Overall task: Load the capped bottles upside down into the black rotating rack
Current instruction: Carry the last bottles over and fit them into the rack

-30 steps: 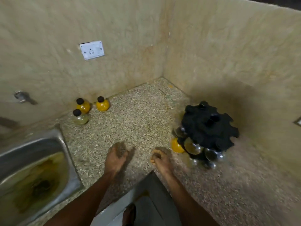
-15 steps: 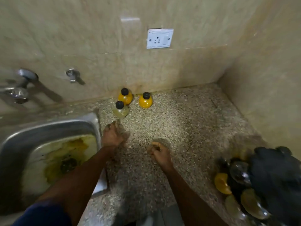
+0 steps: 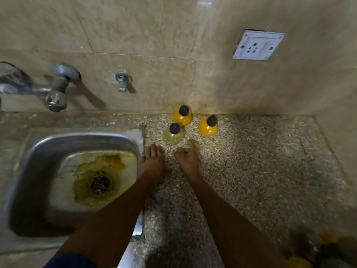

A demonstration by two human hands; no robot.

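Three round bottles with black caps stand upright on the speckled counter by the back wall: an orange bottle (image 3: 182, 117) at the rear, another orange bottle (image 3: 208, 126) to its right, and a pale yellow bottle (image 3: 173, 135) in front. My left hand (image 3: 152, 161) reaches forward with straight fingers, empty, just left of and short of the pale bottle. My right hand (image 3: 187, 156) is also empty, fingers extended, its tips close below the pale bottle. The black rack (image 3: 316, 248) with loaded bottles is only a dark blur at the bottom right corner.
A stained steel sink (image 3: 77, 171) sits to the left, its rim touching my left hand's side. A tap (image 3: 58, 89) and a valve (image 3: 122, 81) stick out of the wall above it. A white socket (image 3: 257, 45) is on the wall at right.
The view has swung left, away from the rack. Both hands have moved forward toward the three standing bottles, the right one more than the left.
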